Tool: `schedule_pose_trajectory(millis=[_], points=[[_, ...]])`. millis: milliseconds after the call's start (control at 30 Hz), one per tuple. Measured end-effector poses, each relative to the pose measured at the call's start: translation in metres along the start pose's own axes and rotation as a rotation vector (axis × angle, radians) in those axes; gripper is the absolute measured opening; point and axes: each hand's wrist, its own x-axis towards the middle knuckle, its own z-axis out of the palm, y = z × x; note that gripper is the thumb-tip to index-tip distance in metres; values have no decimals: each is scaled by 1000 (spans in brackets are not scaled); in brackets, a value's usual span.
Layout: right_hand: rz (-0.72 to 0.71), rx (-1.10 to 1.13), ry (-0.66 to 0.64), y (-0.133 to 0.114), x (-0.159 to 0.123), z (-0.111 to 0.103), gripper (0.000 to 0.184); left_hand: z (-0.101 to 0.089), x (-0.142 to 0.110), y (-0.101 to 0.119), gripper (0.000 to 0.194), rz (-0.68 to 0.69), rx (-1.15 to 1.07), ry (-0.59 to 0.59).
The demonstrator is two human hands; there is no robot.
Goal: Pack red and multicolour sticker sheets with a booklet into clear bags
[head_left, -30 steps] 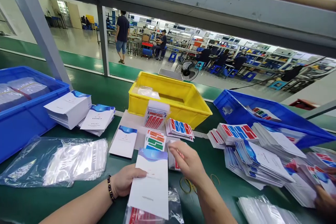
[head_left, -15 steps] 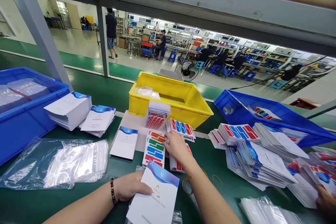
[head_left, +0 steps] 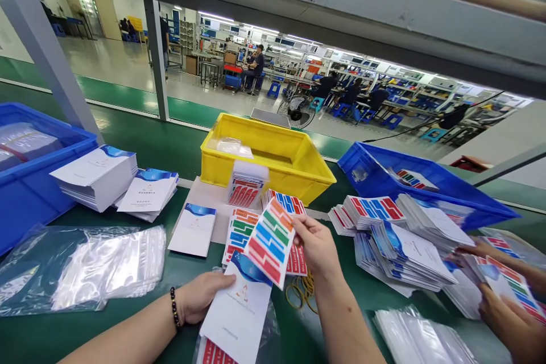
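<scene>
My left hand (head_left: 199,297) is closed on a white instruction booklet (head_left: 239,315) with a blue wavy top. A red printed sheet (head_left: 214,352) pokes out under the booklet's lower end, and part of a clear bag shows beneath. Between thumb and fingers, my right hand (head_left: 318,244) grips a sticker sheet (head_left: 273,242) with orange, green, blue and red patterns, tilted over the booklet's top edge. Behind it lie a stack of similar multicoloured sheets (head_left: 239,230), red sheets (head_left: 297,261) and a blue-and-red stack (head_left: 275,200).
Blue bins (head_left: 51,182) (head_left: 482,205) flank a yellow bin (head_left: 273,173). Booklet stacks (head_left: 96,173) and clear bags (head_left: 115,267) lie left. Rubber bands (head_left: 302,296) sit by my right wrist. At right, another person's hands (head_left: 507,313) hold printed sheets near more booklets (head_left: 416,253).
My right hand has lifted a multicoloured sticker sheet off the stack and brought it over the booklet. The booklet has shifted slightly left, showing the red sheet under it.
</scene>
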Motion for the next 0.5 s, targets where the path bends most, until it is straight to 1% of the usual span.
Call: schedule_pose_trajectory(millis=[67, 133, 200, 267, 300, 433, 500], points=[[84, 67, -152, -2, -16, 5, 35, 3, 1, 1, 48, 10, -66, 23], [145, 89, -300, -3, -31, 15, 31, 7, 2, 4, 48, 29, -100, 67], [143, 41, -365, -3, -43, 25, 27, 9, 1, 6, 46, 32, -88, 103], [93, -52, -349, -3, -49, 29, 25, 11, -1, 8, 44, 18, -48, 116], [49, -112, -311, -3, -50, 28, 24, 11, -2, 9, 43, 13, -30, 122], [-221, -439, -100, -2, -52, 8, 24, 11, -3, 12, 41, 15, -13, 167], [-313, -617, -78, 1, -54, -2, 17, 11, -3, 13, 42, 8, -18, 181]])
